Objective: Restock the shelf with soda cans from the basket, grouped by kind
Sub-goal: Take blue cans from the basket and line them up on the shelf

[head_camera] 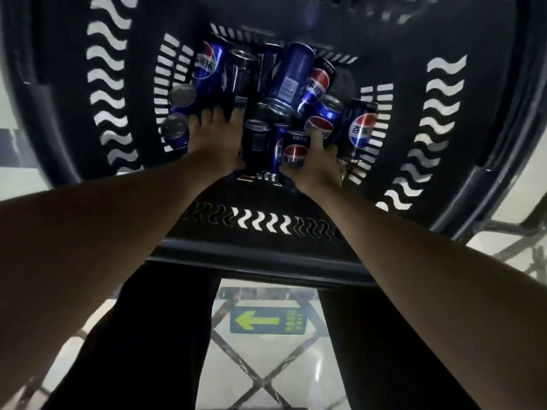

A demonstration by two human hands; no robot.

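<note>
Blue and black soda cans (293, 72) lie heaped in the bottom of the dark slotted basket (109, 84), some upright, some tipped over. The left hand (214, 143) reaches in with fingers spread over dark cans; whether it grips one I cannot tell. The right hand (318, 167) wraps a blue can (294, 156) near the basket's front wall.

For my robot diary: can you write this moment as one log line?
left hand: reaching among cans | right hand: gripping blue can | basket: many cans
</note>
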